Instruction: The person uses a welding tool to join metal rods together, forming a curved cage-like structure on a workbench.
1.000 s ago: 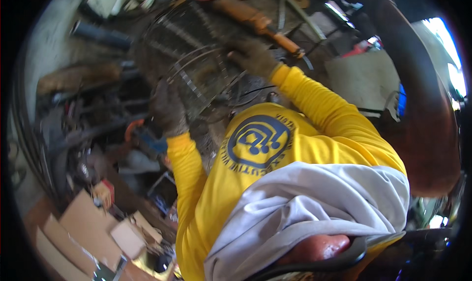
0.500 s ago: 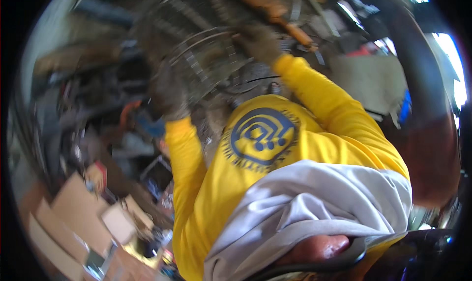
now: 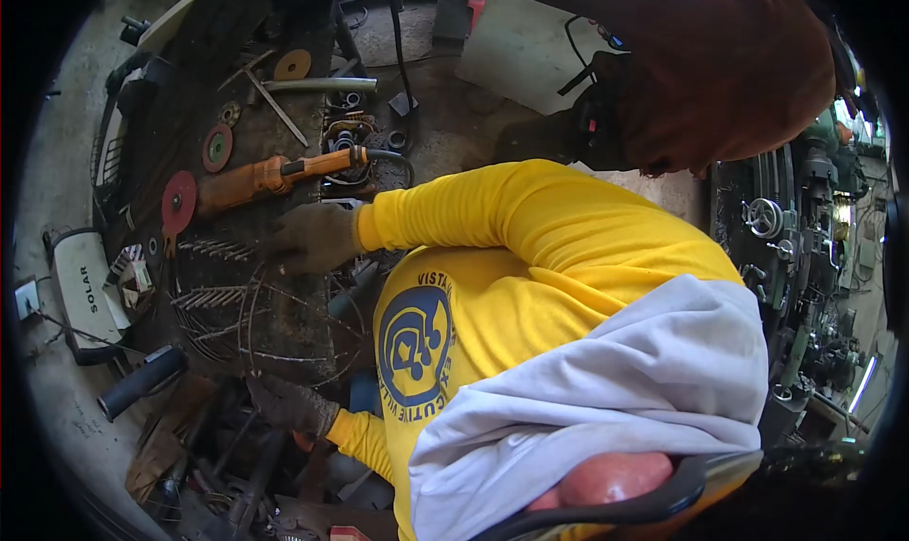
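A round wire frame of thin rusty rods lies on a dark metal workbench. My right hand, in a dark glove on a yellow sleeve, grips the frame's upper edge just below an orange angle grinder. My left hand, also gloved, holds the frame's lower rim by the bench's edge. My yellow shirt and a grey cloth fill the middle and lower right.
Grinding discs and a metal rod lie on the bench. A white machine case and a black handle sit at the left. Scrap metal is piled below. Another person in a brown top stands upper right, beside a lathe.
The view has swung round, so the bench now lies to the left. Both hands stay on the wire frame, which has come down onto the bench top.
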### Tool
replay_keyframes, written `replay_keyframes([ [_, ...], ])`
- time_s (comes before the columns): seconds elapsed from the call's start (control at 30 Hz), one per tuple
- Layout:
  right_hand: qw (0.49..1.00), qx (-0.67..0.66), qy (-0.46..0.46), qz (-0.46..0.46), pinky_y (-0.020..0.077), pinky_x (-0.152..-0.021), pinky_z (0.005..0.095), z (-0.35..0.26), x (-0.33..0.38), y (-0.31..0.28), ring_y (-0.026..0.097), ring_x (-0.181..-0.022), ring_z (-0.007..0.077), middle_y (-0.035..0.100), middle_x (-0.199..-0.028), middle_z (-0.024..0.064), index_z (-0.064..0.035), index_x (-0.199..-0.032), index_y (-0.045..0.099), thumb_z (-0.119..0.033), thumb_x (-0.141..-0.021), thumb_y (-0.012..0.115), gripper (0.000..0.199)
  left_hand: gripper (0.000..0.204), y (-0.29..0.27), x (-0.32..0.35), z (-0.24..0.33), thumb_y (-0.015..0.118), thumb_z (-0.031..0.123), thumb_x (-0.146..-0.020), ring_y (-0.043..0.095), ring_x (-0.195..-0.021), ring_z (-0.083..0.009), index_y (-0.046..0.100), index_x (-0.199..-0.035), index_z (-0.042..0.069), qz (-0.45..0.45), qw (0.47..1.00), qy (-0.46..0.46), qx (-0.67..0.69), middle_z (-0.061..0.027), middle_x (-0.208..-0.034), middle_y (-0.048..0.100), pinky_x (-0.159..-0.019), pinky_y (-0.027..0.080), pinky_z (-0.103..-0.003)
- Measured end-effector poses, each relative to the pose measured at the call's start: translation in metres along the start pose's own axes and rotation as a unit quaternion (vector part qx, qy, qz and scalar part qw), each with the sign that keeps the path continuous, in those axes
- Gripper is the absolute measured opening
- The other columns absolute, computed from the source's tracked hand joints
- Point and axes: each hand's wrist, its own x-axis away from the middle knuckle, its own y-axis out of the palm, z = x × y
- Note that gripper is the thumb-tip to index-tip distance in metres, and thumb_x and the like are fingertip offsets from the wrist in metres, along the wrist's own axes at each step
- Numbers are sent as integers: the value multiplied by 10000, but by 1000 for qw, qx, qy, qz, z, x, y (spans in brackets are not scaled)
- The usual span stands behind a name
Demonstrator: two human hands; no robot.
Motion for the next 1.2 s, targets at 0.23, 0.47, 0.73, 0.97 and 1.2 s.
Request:
replay_keyframes([
  [0.23, 997, -70, 36, -22, 502, -947, 449, -15, 38, -33, 646, -1082, 358, 682, -1143, 173, -109, -1265, 649, -342, -897, 620, 436, 278, 0, -2, 2, 603, 145, -989, 692, -990, -357, 689, -1150, -64, -14, 999, 30, -19, -234, -1117, 712, -881, 543, -395],
  [0.47, 981, -189, 1, -43, 534, -840, 394, -56, 46, -85, 693, -939, 303, 725, -974, 141, -28, -1148, 702, -246, -896, 693, 334, 263, 0, -1, -2, 607, 131, -982, 698, -968, -348, 695, -1140, -59, -17, 996, 67, -54, -223, -1101, 720, -859, 548, -390],
  [0.73, 797, -455, -373, -138, 550, -769, 379, -147, 22, -131, 692, -902, 292, 720, -983, 160, 8, -1085, 731, -266, -873, 775, 349, 244, -11, 8, 21, 629, 91, -935, 702, -884, -348, 702, -1126, -43, 6, 998, -38, -52, -231, -1026, 722, -787, 545, -390],
  [0.97, 776, -479, -374, -167, 546, -766, 354, -155, 20, -139, 683, -896, 255, 714, -985, 143, 14, -1101, 719, -267, -882, 771, 361, 221, -13, 4, 24, 626, 102, -943, 697, -880, -327, 704, -1103, -30, -8, 998, -34, -46, -206, -984, 715, -776, 540, -387],
  [1.2, 771, -489, -370, -171, 542, -763, 329, -162, 20, -142, 673, -889, 218, 709, -987, 126, 21, -1118, 708, -268, -891, 767, 372, 212, -5, 5, 17, 656, 59, -917, 698, -860, -321, 699, -1100, -40, 22, 1000, -18, 6, -195, -969, 716, -769, 541, -383],
])
